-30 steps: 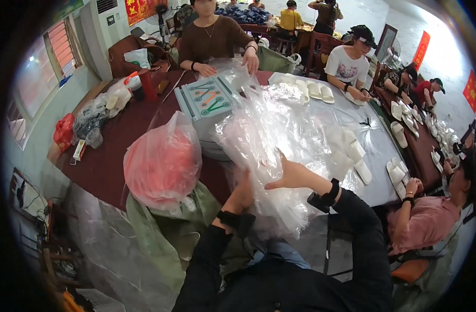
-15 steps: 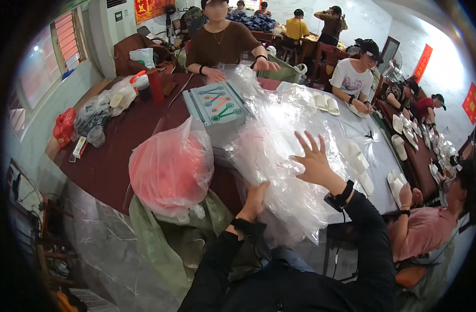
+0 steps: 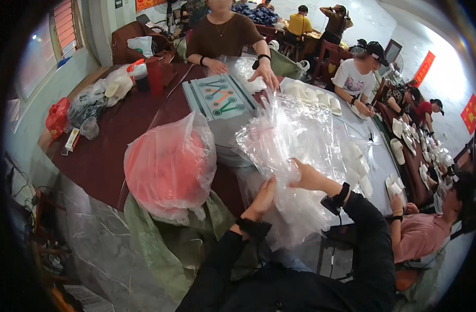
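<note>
Clear bags were bunched at near edge of table, ends hanging past it. L hand gripped left side, R hand right, some fingers hidden. Risk: film prob slick; if either grip slackened, bags could've slid off.

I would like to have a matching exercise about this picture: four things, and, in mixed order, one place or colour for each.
1. Clear, crinkled plastic sheets
2. Round red bundle in translucent plastic
3. Flat rectangular grey panel
4. Small red plastic bag

A. Just above the green fabric sack in the picture
B. Near the left edge of the maroon table
C. Against the left hand and right hand
D. Marked with green and orange shapes

Pairs: 1-C; 2-A; 3-D; 4-B
</note>
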### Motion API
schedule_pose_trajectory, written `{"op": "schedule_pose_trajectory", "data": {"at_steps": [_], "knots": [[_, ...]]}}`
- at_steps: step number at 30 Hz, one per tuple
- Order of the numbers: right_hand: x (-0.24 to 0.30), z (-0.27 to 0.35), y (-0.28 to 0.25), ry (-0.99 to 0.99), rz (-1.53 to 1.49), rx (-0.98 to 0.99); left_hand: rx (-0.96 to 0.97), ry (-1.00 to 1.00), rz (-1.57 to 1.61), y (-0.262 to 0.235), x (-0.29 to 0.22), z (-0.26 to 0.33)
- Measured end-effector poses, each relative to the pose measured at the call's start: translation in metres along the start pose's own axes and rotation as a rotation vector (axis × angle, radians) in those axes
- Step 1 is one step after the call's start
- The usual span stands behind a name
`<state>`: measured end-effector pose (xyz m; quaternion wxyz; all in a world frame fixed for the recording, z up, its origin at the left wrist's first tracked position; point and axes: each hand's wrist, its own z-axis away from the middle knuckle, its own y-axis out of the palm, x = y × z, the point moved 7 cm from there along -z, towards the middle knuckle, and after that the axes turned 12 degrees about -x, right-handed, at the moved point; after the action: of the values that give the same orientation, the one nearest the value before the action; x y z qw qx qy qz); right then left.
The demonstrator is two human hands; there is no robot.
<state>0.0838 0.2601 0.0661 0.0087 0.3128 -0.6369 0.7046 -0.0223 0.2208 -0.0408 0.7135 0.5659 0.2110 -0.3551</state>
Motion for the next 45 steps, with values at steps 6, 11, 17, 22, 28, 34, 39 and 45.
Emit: {"op": "schedule_pose_trajectory", "data": {"at_steps": [6,11,17,22,28,34,39,45], "knots": [[-0.033,-0.009,-0.020,-0.040,-0.053,-0.319,0.047,0.102,-0.306,-0.008,0.004,-0.012],[-0.027,-0.029,-0.089,-0.131,0.041,-0.547,-0.111,0.000,-0.406,-0.045,0.029,-0.021],[0.005,-0.091,-0.111,-0.300,0.320,-0.521,-0.220,-0.006,-0.295,-0.079,0.061,-0.017],[-0.016,-0.134,-0.089,-0.301,0.421,-0.488,-0.224,-0.071,-0.287,-0.070,0.061,-0.014],[-0.030,-0.174,-0.049,-0.228,0.395,-0.358,-0.222,-0.175,-0.250,-0.088,0.073,-0.018],[-0.046,-0.189,-0.050,-0.225,0.380,-0.357,-0.203,-0.141,-0.279,-0.077,0.059,-0.009],[-0.043,-0.201,-0.053,-0.098,0.472,-0.382,-0.237,-0.133,-0.247,-0.085,0.061,-0.010],[-0.048,-0.207,-0.054,-0.074,0.497,-0.531,-0.218,-0.197,-0.226,-0.075,0.057,-0.005]]}}
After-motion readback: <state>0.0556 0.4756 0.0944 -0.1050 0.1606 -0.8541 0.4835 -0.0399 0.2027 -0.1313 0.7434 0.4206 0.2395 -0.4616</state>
